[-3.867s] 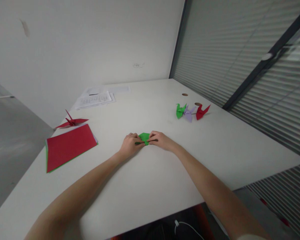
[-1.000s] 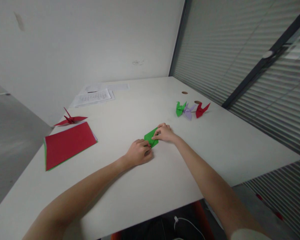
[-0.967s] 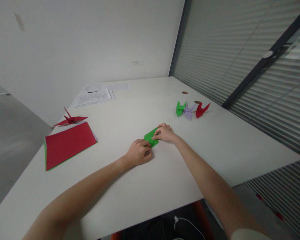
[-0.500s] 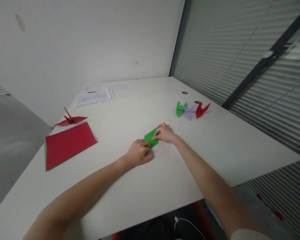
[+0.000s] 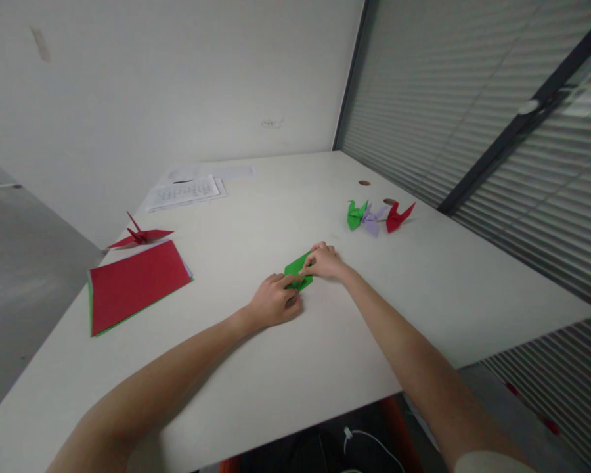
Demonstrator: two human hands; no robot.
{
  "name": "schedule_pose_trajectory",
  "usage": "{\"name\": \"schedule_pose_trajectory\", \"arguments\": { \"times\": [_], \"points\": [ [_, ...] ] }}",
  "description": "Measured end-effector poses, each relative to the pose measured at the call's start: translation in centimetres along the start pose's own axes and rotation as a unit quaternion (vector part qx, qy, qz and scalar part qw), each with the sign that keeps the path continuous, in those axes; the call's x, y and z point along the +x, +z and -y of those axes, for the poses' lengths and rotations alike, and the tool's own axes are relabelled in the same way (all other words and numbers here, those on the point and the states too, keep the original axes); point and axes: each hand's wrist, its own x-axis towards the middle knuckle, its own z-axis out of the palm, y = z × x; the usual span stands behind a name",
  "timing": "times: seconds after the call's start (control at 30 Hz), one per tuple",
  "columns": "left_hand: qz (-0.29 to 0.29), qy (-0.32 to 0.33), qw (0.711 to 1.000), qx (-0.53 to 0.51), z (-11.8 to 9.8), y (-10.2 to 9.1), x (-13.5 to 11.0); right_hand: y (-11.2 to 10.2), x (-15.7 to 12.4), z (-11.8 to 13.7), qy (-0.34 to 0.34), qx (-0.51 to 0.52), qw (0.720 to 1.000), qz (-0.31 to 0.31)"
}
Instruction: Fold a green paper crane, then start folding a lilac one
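Note:
A small folded green paper (image 5: 296, 267) lies flat on the white table (image 5: 295, 368) in front of me. My left hand (image 5: 273, 303) rests at its near end, fingers curled, with the index finger pressing along the paper's edge. My right hand (image 5: 325, 261) sits at the far right end, fingertips pinched down on the paper. Both hands hold the piece against the table top.
A stack of red and green sheets (image 5: 135, 284) lies at the left, a red paper crane (image 5: 138, 236) beyond it. Printed white papers (image 5: 184, 193) sit at the back. Green (image 5: 355, 215), lilac (image 5: 373, 221) and red (image 5: 398, 217) folded cranes stand at the right.
Since about four seconds ago the green paper has turned to a diagonal and my hands have shifted with it. Over the last second my left index finger has slid slightly forward along the paper.

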Motion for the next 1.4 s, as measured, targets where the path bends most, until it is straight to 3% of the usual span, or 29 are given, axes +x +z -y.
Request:
{"name": "schedule_pose_trajectory", "arguments": {
  "times": [0.63, 0.9, 1.07, 1.23, 1.4],
  "points": [
    [0.022, -0.024, 0.999, -0.038, 0.47, 0.44, 0.05, 0.07, 0.17, 0.09, 0.004, -0.001, 1.0, 0.003],
    [0.022, -0.074, 0.995, -0.069, 0.21, -0.46, 0.5, -0.4, -0.23, 0.5, 0.003, -0.007, 1.0, 0.013],
    [0.014, -0.079, 0.991, -0.108, 0.66, -0.06, 0.53, -0.48, -0.18, 0.61, 0.003, -0.011, 1.0, 0.016],
    [0.04, -0.043, 0.996, -0.066, 0.76, 0.15, 0.47, -0.41, -0.11, 0.65, 0.003, -0.017, 1.0, 0.012],
    [0.056, -0.055, 0.996, -0.037, 0.06, -0.34, 0.61, -0.35, -0.15, 0.72, 0.001, -0.028, 1.0, 0.008]
  ]
}}
